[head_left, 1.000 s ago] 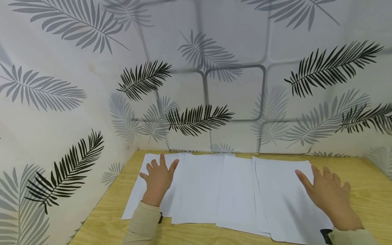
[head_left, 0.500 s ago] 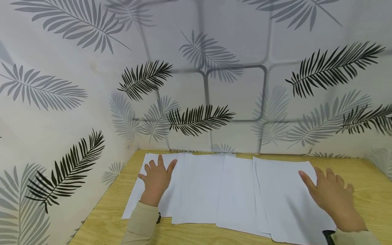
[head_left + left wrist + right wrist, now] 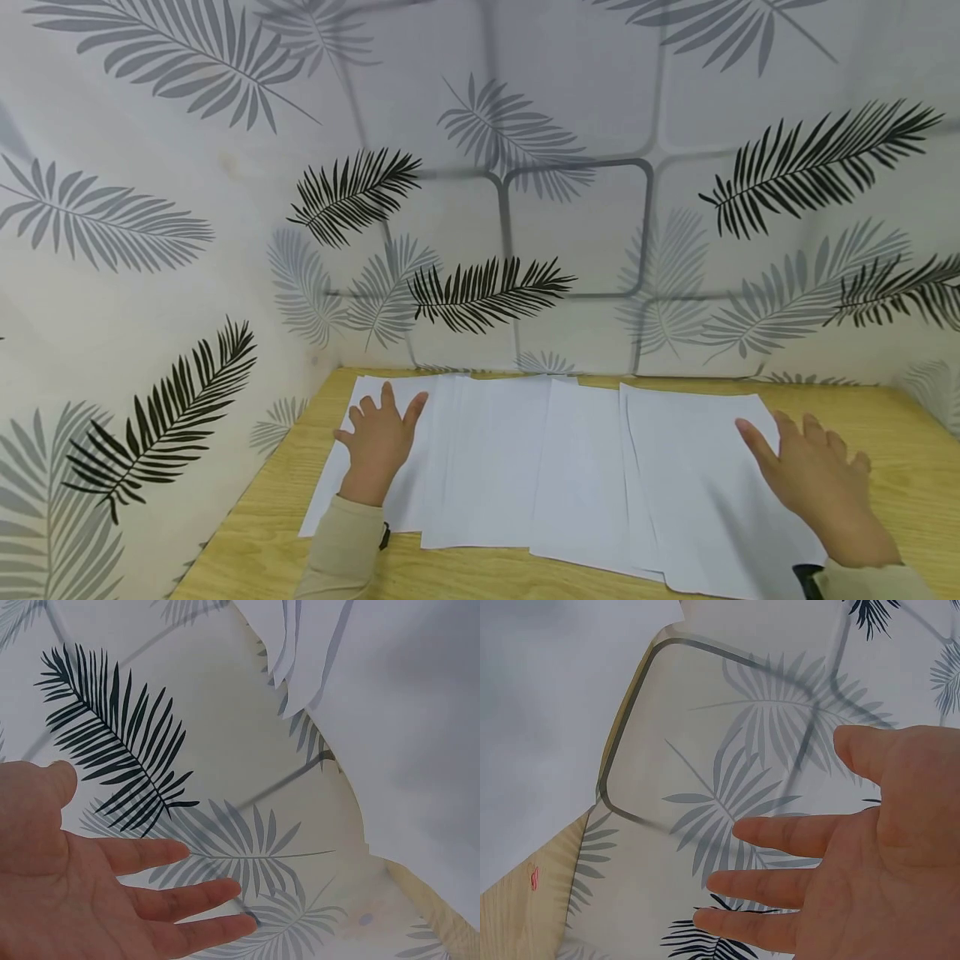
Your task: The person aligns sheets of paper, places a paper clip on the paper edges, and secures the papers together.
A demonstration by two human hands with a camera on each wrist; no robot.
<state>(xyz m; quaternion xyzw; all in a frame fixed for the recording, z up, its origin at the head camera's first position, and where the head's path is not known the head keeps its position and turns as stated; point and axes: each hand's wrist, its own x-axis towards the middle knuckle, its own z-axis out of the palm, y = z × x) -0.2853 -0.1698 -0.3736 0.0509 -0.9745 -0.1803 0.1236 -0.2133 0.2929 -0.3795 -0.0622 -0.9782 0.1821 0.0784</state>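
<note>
Several white sheets of paper (image 3: 495,467) lie overlapped in a row on the wooden table. My left hand (image 3: 377,442) hovers over the leftmost sheet (image 3: 411,500), its fingers spread and holding nothing. Over the right edge of the rightmost sheet (image 3: 690,483) is my right hand (image 3: 821,487), fingers apart and nothing in it. A shadow falls on that sheet beside the hand. In the left wrist view the left palm (image 3: 67,900) shows bare, with paper (image 3: 420,712) to its right. The right wrist view has the right palm (image 3: 877,877) bare too, and paper (image 3: 540,712) at left.
The light wood table (image 3: 465,575) runs back to a wall covering (image 3: 570,233) with black and grey leaf prints. Another patterned wall (image 3: 165,333) borders the table on the left. A small red mark (image 3: 534,878) shows on the wood in the right wrist view.
My left hand has drifted slightly left and down in the head view. My right hand has shifted a little to the right. The papers have stayed in place.
</note>
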